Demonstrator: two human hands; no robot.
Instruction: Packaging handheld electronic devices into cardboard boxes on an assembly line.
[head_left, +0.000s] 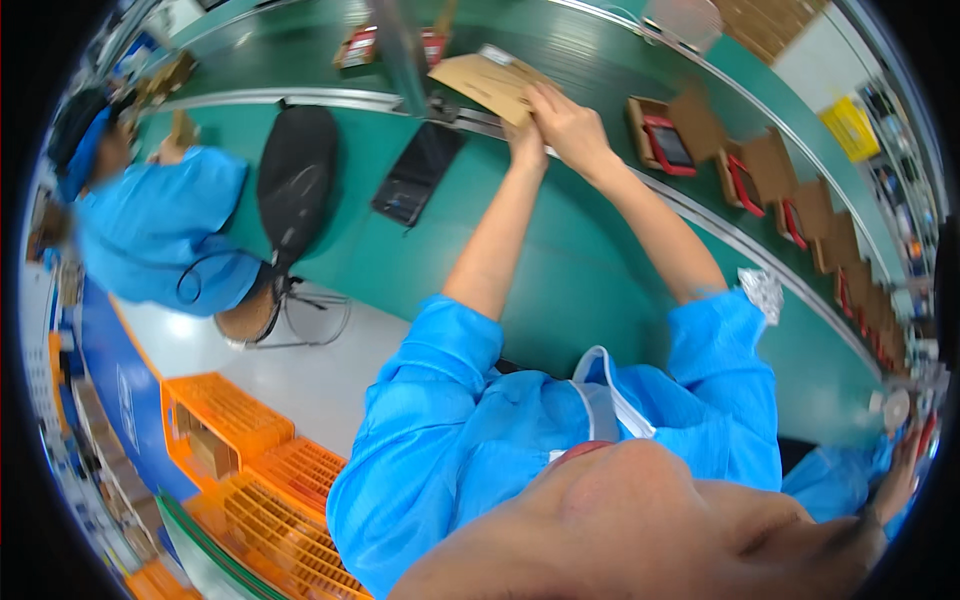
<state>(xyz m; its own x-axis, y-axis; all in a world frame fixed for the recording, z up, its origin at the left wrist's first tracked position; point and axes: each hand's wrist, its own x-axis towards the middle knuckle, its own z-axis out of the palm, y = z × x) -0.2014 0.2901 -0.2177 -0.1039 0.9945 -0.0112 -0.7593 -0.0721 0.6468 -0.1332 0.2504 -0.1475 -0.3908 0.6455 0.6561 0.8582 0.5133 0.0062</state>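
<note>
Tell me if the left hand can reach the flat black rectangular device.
Probably yes: nothing visible blocks the left hand from the flat black device, though that hand touches the brown cardboard box.

Cardboard box [480, 83]: plain brown, flattish, dark print on broad face, small white label [495, 55] at far edge. Looks closed, flaps not readable. Tilted, broad face up toward camera, near-right end between left hand [527, 142] and right hand [570, 122], out over the metal rail [482, 124].
</note>
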